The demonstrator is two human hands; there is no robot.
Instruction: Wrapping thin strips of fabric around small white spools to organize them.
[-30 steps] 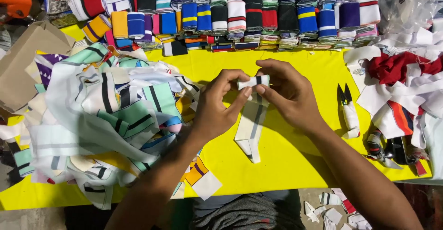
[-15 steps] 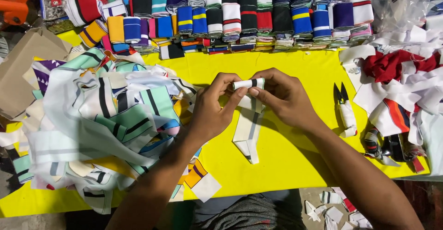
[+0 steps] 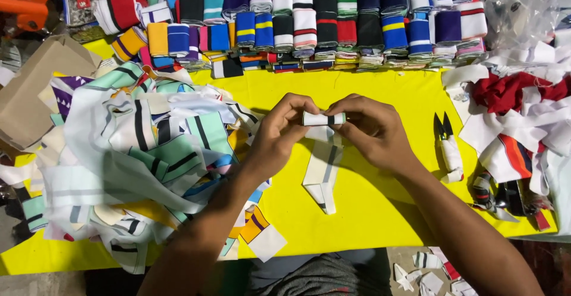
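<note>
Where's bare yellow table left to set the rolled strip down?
Bare yellow table runs between the row of rolled bands and both hands, left hand, right hand. More lies near the front edge, right of the hanging strip, before the snips. Crowded: loose strip heap at left, scrap pile at right.

Both hands, left (image 3: 279, 135) and right (image 3: 372, 132), pinch a rolled strip (image 3: 323, 119) over the yellow bench (image 3: 380, 207); snips (image 3: 447, 144) lie just beside.
</note>
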